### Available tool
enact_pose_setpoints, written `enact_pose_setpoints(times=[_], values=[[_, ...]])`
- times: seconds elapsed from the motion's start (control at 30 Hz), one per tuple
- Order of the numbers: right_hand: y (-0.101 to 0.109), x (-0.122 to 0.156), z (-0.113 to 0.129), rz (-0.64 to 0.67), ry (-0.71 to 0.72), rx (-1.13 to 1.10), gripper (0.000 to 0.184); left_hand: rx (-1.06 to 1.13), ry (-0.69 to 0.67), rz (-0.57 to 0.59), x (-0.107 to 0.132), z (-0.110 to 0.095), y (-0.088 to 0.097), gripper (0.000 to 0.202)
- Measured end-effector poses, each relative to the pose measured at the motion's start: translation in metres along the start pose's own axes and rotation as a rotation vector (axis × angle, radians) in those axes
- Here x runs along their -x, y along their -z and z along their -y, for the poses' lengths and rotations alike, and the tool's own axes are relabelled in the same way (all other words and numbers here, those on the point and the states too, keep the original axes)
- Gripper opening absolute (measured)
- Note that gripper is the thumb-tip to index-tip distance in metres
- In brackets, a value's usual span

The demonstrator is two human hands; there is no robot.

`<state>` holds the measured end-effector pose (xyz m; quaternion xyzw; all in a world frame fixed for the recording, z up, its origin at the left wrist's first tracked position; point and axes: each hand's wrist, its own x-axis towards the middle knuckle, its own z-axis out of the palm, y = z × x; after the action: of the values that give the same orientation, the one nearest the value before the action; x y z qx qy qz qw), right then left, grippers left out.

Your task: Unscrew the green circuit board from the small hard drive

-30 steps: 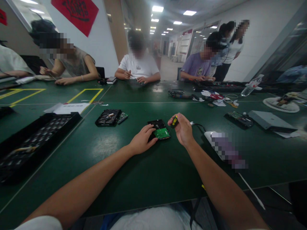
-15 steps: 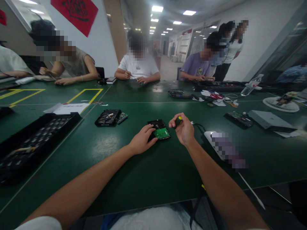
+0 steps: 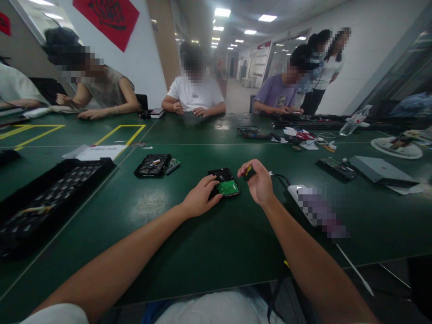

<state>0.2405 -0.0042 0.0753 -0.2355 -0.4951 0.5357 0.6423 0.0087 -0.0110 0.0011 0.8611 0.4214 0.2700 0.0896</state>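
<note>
A black hard drive (image 3: 221,174) with a green circuit board (image 3: 227,187) on top lies on the green table (image 3: 209,252) in front of me. My left hand (image 3: 201,197) rests on the drive's left side, fingers curled over it and holding it down. My right hand (image 3: 259,181) is closed round a small screwdriver with a black and yellow handle (image 3: 249,171), its tip pointing down toward the board's right edge.
Another hard drive (image 3: 152,164) lies to the left. A black tray (image 3: 40,202) sits at far left, a blurred device (image 3: 315,207) with a cable to the right, a circuit board (image 3: 336,166) and grey box (image 3: 380,170) beyond. Several people sit across the table.
My right hand has turned the screwdriver handle slightly between its fingers. My left hand and the drive stay where they were.
</note>
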Motion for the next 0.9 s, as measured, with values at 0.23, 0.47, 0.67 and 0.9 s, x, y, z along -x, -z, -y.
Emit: enact_pose_setpoints(times=[0.23, 0.47, 0.67, 0.9], values=[[-0.002, -0.0005, 0.0002, -0.033, -0.014, 0.043, 0.035, 0.01, -0.007, -0.009, -0.0001, 0.0002, 0.0, 0.051], [-0.0026, 0.0019, -0.0037, -0.045, -0.021, 0.056, 0.029, 0.005, -0.012, -0.008, 0.0001, 0.0013, -0.0009, 0.052], [-0.0002, 0.0012, -0.0019, 0.004, -0.022, 0.017, 0.025, 0.009, -0.004, -0.006, -0.0001, 0.0009, -0.001, 0.052], [0.0003, -0.0012, -0.003, -0.019, -0.043, 0.001, 0.038, 0.013, -0.006, -0.005, -0.0002, 0.0007, -0.0004, 0.052]])
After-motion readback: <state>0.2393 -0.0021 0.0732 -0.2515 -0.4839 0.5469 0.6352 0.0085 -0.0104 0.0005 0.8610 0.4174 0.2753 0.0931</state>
